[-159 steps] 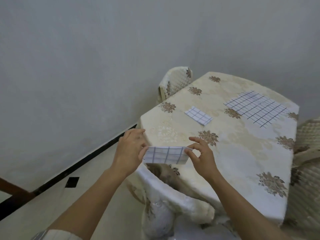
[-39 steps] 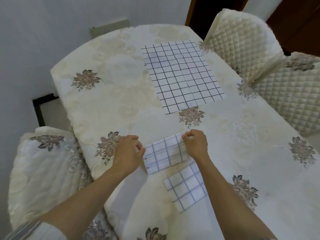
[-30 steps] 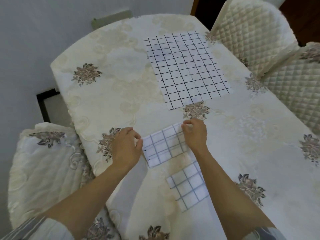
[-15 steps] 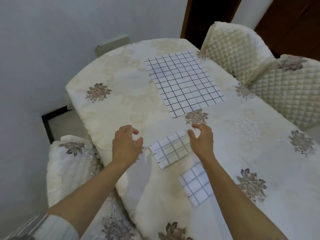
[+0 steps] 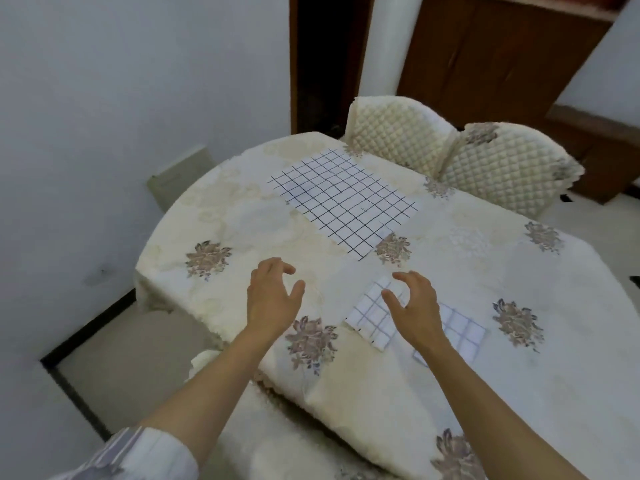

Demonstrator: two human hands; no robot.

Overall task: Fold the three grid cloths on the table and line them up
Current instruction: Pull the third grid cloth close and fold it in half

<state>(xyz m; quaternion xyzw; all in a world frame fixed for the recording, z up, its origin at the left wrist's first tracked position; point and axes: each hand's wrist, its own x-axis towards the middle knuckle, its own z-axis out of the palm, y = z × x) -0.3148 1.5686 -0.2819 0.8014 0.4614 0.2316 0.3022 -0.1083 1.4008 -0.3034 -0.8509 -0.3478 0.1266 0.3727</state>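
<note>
L fingers (image 5: 277,268) loosely curled, thumb spread, nothing in them. Left hand (image 5: 273,299) hovers palm-down over a bare patch of the oval table covered in cream floral-print fabric (image 5: 221,216), apart from every cloth. R fingers (image 5: 405,276) are the same: half-curled, relaxed, no grip. Right hand (image 5: 414,303) is over the far corner of a small folded white cloth with dark grid lines (image 5: 369,317); can't tell if the tips touch it or hang just above.

Just beside that, on the R and partly hidden by the R wrist, lies a second small folded white grid cloth (image 5: 464,332). The pair lies roughly in a row near the table's near edge; touching or not, can't tell. Further out, toward the far side, is the large white grid cloth (image 5: 343,202), unfolded and flat, well apart from both hands. Two cream quilted chairs (image 5: 398,143) stand at the far R edge.

Step, my read: 2 of 3 folded and placed, hands free, between cloths. Next, prob: reach fwd w/ both hands to the big cloth, pinch its near corners, fold in halves till it matches the small ones, then set it in line beside the pair. Long reach, and thin fabric may wrinkle or drag, so lift it, don't slide.
</note>
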